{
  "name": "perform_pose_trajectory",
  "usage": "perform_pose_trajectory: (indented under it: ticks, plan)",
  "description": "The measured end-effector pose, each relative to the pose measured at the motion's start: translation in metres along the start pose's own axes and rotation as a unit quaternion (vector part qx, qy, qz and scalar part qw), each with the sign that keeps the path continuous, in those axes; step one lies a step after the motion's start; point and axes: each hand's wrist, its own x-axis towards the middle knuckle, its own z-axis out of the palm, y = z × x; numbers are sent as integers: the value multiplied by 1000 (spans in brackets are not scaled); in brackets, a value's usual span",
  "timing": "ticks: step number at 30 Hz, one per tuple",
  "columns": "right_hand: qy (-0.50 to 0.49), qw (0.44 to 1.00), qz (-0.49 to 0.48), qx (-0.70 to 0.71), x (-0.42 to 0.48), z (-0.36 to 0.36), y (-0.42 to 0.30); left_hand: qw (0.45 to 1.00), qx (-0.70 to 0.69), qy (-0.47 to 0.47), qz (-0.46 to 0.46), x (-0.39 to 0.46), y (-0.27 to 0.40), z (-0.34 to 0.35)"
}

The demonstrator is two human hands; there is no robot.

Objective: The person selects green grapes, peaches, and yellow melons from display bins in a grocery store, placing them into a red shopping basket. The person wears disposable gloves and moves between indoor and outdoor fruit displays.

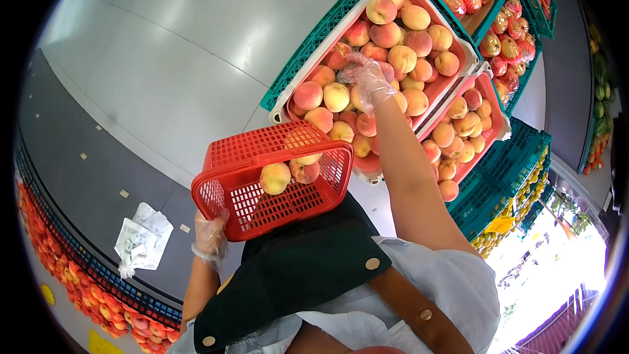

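Note:
My left hand [211, 236], in a clear plastic glove, grips the rim of a red plastic basket [272, 154]. The basket tilts with its mouth toward me, and a few peaches [275, 178] lie inside. My right hand [371, 78], gloved the same way, reaches down among the peaches [336, 97] in a large pink-lined tub [449, 42]. Its fingers are spread near a reddish peach [338, 56] at the tub's left side; whether they touch it, I cannot tell. The fingertips are partly blurred by the glove.
A second tub of smaller peaches [443, 134] adjoins on the right. Net-wrapped fruit [469, 0] fills green crates beyond. Stacked green crates [484, 177] with small yellow-green fruit stand lower right. White plastic bags [143, 238] lie at left, near a long row of red fruit [88, 290].

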Motion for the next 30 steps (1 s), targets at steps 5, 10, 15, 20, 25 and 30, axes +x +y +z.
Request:
perform_pose_trajectory:
  ticks: [5,10,15,20,25,30]
  plan:
    - [40,962,-190,-192,2,0,28,1000,-4,5,-20,-3,12,11]
    - [9,588,-386,-711,-63,26,27,1000,2,5,-28,-4,14,8]
    - [-56,628,-222,-743,-50,29,3,1000,4,8,-25,-4,11,6]
    - [206,665,-476,-537,-34,-9,-26,999,12,27,-27,-6,6,8]
    - [128,581,-298,-746,-61,12,-40,999,24,18,-14,-2,-1,-1]
    - [-23,805,-266,-529,-46,60,55,994,99,-37,-33,-18,41,8]
